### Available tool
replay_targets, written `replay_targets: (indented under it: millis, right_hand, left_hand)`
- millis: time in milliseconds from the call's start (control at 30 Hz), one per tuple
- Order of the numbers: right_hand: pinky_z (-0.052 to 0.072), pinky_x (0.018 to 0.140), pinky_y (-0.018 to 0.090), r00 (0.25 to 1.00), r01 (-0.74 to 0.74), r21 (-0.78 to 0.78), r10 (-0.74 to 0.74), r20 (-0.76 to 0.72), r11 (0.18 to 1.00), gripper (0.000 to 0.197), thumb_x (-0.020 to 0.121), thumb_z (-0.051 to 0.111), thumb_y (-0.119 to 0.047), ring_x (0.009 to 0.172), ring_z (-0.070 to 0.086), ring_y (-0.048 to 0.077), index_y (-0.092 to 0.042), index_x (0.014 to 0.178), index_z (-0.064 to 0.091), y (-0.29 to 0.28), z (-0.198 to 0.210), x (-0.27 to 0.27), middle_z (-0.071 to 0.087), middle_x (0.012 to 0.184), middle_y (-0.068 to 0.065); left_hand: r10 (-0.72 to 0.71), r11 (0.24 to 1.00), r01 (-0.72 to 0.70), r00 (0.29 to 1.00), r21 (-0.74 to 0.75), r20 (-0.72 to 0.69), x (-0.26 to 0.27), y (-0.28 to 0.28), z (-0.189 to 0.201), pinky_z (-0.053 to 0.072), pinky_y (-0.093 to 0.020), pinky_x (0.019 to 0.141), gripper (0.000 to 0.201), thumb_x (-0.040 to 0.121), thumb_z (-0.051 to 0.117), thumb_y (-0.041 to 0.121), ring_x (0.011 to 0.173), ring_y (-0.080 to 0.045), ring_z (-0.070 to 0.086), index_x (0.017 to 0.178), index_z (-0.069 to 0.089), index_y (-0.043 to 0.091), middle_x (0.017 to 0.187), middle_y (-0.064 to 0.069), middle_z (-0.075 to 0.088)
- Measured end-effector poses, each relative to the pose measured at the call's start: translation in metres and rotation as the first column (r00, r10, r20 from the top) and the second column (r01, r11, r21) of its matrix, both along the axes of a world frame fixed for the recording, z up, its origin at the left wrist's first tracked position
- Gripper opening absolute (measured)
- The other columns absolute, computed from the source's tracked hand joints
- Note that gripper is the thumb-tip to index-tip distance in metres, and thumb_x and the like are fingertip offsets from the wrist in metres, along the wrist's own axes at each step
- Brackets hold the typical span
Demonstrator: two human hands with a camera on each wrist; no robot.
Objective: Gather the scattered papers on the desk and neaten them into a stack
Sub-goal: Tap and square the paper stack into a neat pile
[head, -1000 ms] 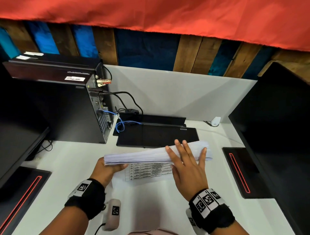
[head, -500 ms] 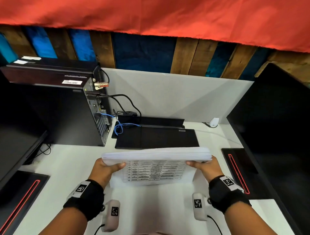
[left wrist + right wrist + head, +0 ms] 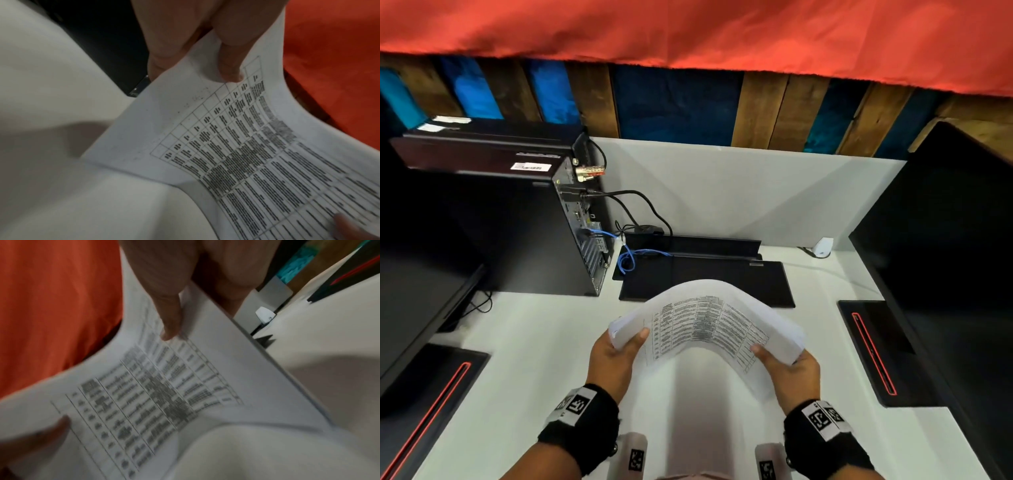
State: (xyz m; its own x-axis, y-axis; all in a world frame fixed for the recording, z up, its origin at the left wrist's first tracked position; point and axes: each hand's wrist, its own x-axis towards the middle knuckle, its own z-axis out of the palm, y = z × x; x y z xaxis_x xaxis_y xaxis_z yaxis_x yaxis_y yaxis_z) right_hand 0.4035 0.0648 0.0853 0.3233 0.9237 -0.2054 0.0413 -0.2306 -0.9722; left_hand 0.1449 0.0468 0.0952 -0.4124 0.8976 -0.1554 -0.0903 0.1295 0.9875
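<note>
Papers (image 3: pixel 705 322) are a stack in both my hands, lower centre of frame, bowed upward in an arch over the white desk (image 3: pixel 534 342). My left hand (image 3: pixel 613 359) pinches the left edge, thumb on top; my right hand (image 3: pixel 787 373) pinches the right edge the same way. Right wrist view is blurred, so fingers underneath are probably curled. Further up: black keyboard (image 3: pixel 705 277), PC tower (image 3: pixel 517 222) at upper left.
</note>
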Motion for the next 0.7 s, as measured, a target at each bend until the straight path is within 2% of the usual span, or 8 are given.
replay_targets:
  millis: [100, 167, 233, 300, 367, 500, 600, 700]
  right_hand:
    - [0.054, 0.065, 0.026, 0.998, -0.045, -0.093, 0.049, 0.039, 0.995, 0.028, 0.066, 0.084, -0.005, 0.071, 0.068, 0.008, -0.025, 0.074, 0.067, 0.001, -0.015, 0.004, 0.071, 0.076, -0.007]
    - [0.051, 0.063, 0.025, 0.992, -0.097, -0.172, 0.108, 0.060, 0.980, 0.032, 0.067, 0.083, -0.006, 0.075, 0.066, 0.010, -0.028, 0.078, 0.064, 0.001, -0.025, 0.007, 0.070, 0.081, -0.004]
    - [0.051, 0.072, 0.028, 0.978, -0.149, -0.249, 0.180, 0.105, 0.957, 0.029, 0.070, 0.082, -0.010, 0.084, 0.067, 0.021, -0.028, 0.083, 0.063, 0.004, -0.038, 0.011, 0.070, 0.087, 0.001]
    - [0.050, 0.079, 0.031, 0.960, -0.167, -0.302, 0.225, 0.168, 0.939, 0.019, 0.077, 0.077, -0.016, 0.094, 0.066, 0.028, -0.025, 0.087, 0.062, 0.006, -0.047, 0.010, 0.068, 0.093, 0.006]
    - [0.048, 0.080, 0.031, 0.964, -0.145, -0.312, 0.205, 0.168, 0.939, 0.016, 0.082, 0.073, -0.019, 0.097, 0.065, 0.029, -0.019, 0.095, 0.064, 0.008, -0.050, 0.008, 0.067, 0.095, 0.009]
    - [0.044, 0.071, 0.027, 0.980, -0.079, -0.263, 0.123, 0.155, 0.962, 0.014, 0.085, 0.070, -0.016, 0.082, 0.061, 0.025, -0.006, 0.094, 0.068, 0.007, -0.042, 0.002, 0.067, 0.085, 0.011]
    - [0.045, 0.065, 0.025, 0.990, -0.066, -0.205, 0.090, 0.109, 0.977, 0.010, 0.082, 0.073, -0.012, 0.074, 0.059, 0.020, -0.017, 0.083, 0.064, 0.004, -0.034, 0.002, 0.065, 0.076, 0.001]
    - [0.049, 0.071, 0.029, 0.997, -0.044, -0.171, 0.055, 0.060, 0.984, 0.016, 0.075, 0.078, -0.006, 0.068, 0.063, 0.011, -0.014, 0.082, 0.067, 0.006, -0.023, 0.001, 0.067, 0.073, -0.003]
  left_hand:
    - [-0.015, 0.996, 0.012, 0.999, -0.084, -0.036, -0.008, 0.001, -0.019, 0.053, -0.017, 0.070, 0.030, 0.074, 0.077, 0.004, 0.072, 0.006, 0.069, 0.088, 0.065, 0.027, 0.073, 0.019, 0.075]
    - [-0.079, 0.975, 0.068, 0.996, -0.211, -0.044, -0.018, 0.004, -0.036, 0.053, -0.026, 0.074, 0.038, 0.065, 0.084, 0.002, 0.085, -0.012, 0.071, 0.090, 0.066, 0.024, 0.084, 0.008, 0.075]
    - [-0.189, 0.921, 0.145, 0.978, -0.362, -0.090, -0.026, 0.008, -0.054, 0.050, -0.034, 0.082, 0.046, 0.057, 0.086, 0.008, 0.099, -0.029, 0.066, 0.098, 0.066, 0.016, 0.100, -0.010, 0.071]
    - [-0.290, 0.868, 0.170, 0.936, -0.466, -0.199, -0.030, 0.011, -0.071, 0.048, -0.035, 0.087, 0.051, 0.065, 0.082, 0.012, 0.107, -0.033, 0.062, 0.112, 0.062, 0.008, 0.114, -0.019, 0.067]
    - [-0.275, 0.865, 0.105, 0.918, -0.491, -0.287, -0.030, 0.011, -0.080, 0.045, -0.034, 0.088, 0.045, 0.080, 0.074, 0.012, 0.111, -0.035, 0.060, 0.120, 0.059, 0.000, 0.120, -0.021, 0.064]
    - [-0.179, 0.900, 0.021, 0.928, -0.435, -0.327, -0.024, 0.009, -0.079, 0.042, -0.029, 0.079, 0.024, 0.084, 0.068, 0.009, 0.103, -0.035, 0.063, 0.105, 0.066, -0.002, 0.105, -0.021, 0.068]
    - [-0.143, 0.928, 0.026, 0.946, -0.373, -0.290, -0.021, 0.004, -0.068, 0.045, -0.029, 0.078, 0.014, 0.079, 0.073, 0.008, 0.094, -0.030, 0.066, 0.092, 0.068, 0.006, 0.090, -0.012, 0.069]
    - [-0.106, 0.952, 0.047, 0.977, -0.302, -0.183, -0.020, 0.006, -0.048, 0.049, -0.029, 0.078, 0.026, 0.071, 0.079, 0.000, 0.070, -0.012, 0.070, 0.075, 0.066, 0.022, 0.073, 0.011, 0.071]
